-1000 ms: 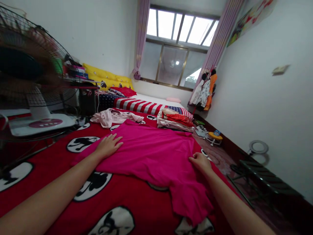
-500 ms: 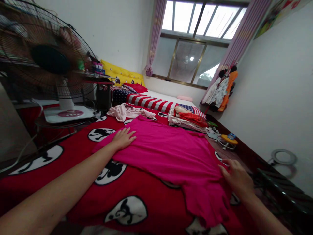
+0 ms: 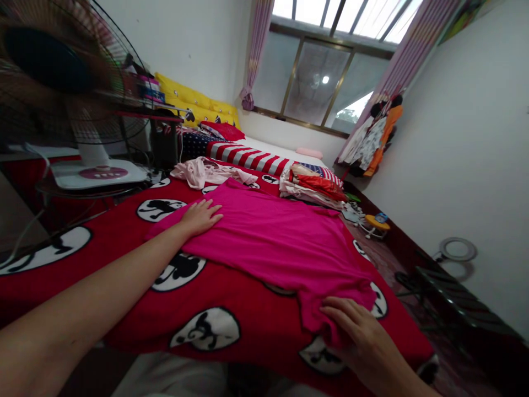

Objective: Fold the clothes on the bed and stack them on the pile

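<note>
A bright pink long-sleeved shirt [image 3: 264, 237] lies spread on a red blanket [image 3: 136, 309] printed with black-and-white cartoon figures. My left hand [image 3: 201, 216] rests flat on the shirt's left part, palm down with the fingers stretched out. At the near right end of the shirt, my right hand [image 3: 355, 328] has its fingers curled over the bunched sleeve; the thumb is hidden beneath. A few creases cross the shirt's middle.
Behind the shirt lie a crumpled pale pink garment [image 3: 202, 172] and a stack of folded clothes [image 3: 312, 184]. An electric fan [image 3: 88, 129] stands at the left. To the right are a dark slatted chair [image 3: 463, 300] and a small yellow stool [image 3: 377, 223].
My right hand has moved left and toward me, from beside the shirt onto its sleeve end, which is now bunched. My left hand stays flat on the shirt. The view has shifted slightly.
</note>
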Demonstrator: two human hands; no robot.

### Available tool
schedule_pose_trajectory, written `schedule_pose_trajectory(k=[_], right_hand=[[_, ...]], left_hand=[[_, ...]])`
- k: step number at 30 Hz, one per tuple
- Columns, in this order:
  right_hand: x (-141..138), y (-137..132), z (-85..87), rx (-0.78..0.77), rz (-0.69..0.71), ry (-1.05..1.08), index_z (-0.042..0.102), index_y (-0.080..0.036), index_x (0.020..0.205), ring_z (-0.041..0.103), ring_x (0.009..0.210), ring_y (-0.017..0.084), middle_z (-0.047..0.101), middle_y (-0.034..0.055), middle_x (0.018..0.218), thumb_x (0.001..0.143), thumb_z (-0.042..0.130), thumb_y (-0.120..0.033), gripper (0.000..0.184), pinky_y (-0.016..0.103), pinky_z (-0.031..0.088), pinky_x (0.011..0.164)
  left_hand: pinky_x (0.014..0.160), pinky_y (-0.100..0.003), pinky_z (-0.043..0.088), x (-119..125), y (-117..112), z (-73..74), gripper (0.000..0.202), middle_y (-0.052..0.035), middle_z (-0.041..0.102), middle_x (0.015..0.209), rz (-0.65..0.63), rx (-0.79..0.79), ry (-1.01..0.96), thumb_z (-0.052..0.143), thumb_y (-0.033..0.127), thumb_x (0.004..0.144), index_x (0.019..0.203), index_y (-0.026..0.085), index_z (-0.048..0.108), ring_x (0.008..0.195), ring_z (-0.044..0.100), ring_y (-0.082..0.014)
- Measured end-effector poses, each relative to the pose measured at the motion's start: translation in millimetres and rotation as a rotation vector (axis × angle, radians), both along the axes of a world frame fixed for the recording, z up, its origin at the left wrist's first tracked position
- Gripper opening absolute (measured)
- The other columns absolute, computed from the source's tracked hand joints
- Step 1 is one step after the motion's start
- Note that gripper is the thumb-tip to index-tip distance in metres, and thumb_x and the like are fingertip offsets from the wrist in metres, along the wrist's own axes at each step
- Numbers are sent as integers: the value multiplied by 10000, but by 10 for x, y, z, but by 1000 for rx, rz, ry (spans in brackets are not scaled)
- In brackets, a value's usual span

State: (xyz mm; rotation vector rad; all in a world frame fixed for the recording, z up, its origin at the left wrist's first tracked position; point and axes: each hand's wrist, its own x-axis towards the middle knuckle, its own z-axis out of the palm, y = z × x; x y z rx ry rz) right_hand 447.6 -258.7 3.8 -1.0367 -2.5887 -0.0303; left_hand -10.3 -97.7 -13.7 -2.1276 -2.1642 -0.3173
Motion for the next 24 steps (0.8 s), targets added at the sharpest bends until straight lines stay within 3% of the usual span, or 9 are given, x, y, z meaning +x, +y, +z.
schedule_pose_trajectory(k=[3, 6, 9, 11, 13, 15, 18, 21, 24], right_hand=[[0, 120, 242, -218, -13, 56, 680, -231, 951, 647, 871, 202, 700, 63, 961, 865, 562, -282, 155, 295, 519, 770], [13, 403, 547, -506, -109, 157, 667, -194, 756, 603, 668, 166, 654, 20, 713, 844, 594, -402, 238, 251, 491, 614], [34, 839, 656, -718, -234, 449, 659, -179, 750, 607, 651, 175, 650, 23, 704, 739, 648, -535, 356, 274, 502, 597], [45, 1112, 573, -580, -419, 710, 658, -179, 799, 629, 684, 196, 673, 41, 750, 685, 648, -589, 426, 315, 524, 636], [51, 1288, 415, -376, -566, 842, 655, -179, 815, 651, 754, 225, 695, 70, 801, 669, 629, -612, 458, 361, 534, 716], [48, 1341, 250, -300, -599, 851, 649, -180, 811, 665, 823, 249, 708, 94, 827, 689, 594, -620, 460, 392, 526, 798], [31, 1274, 79, -345, -554, 800, 635, -178, 919, 676, 887, 260, 714, 114, 906, 717, 580, -613, 483, 391, 525, 841], [26, 1233, -20, -362, -561, 705, 582, -176, 1090, 677, 916, 272, 702, 126, 988, 668, 661, -588, 595, 397, 536, 836], [32, 1294, -127, -306, -624, 593, 562, -168, 1163, 664, 959, 309, 682, 142, 1059, 587, 717, -596, 733, 449, 519, 871]], left_hand=[[1117, -444, 228, -6, 7, -4, 592, -145, 350, 1506, -7, -7, 11, 281, 521, 938, 1425, 216, 425, 1400, 292, -297], [1116, -447, 229, -20, 24, -26, 592, -149, 341, 1509, -11, -4, 15, 276, 522, 939, 1428, 222, 419, 1402, 289, -291], [1122, -447, 225, -49, 55, -68, 594, -134, 346, 1510, -9, 4, -4, 285, 529, 931, 1426, 231, 422, 1407, 282, -280], [1126, -439, 230, -84, 77, -89, 590, -123, 368, 1501, -27, 26, -39, 320, 524, 916, 1408, 226, 452, 1401, 295, -279], [1121, -402, 261, -138, 83, -78, 579, -126, 425, 1466, -68, 62, -112, 384, 506, 885, 1351, 195, 529, 1371, 354, -279], [1086, -336, 324, -214, 50, -18, 538, -124, 546, 1363, -125, 100, -228, 459, 478, 836, 1237, 165, 633, 1291, 466, -268], [922, -280, 454, -351, -87, 152, 439, -87, 720, 1074, -150, 128, -417, 551, 481, 758, 1005, 175, 744, 1035, 644, -255], [723, -270, 498, -486, -264, 324, 430, -68, 750, 852, -76, 116, -572, 581, 553, 721, 836, 178, 758, 787, 685, -227], [652, -254, 484, -625, -393, 399, 457, -80, 743, 798, 117, 132, -613, 555, 582, 733, 821, 176, 745, 723, 677, -205]])
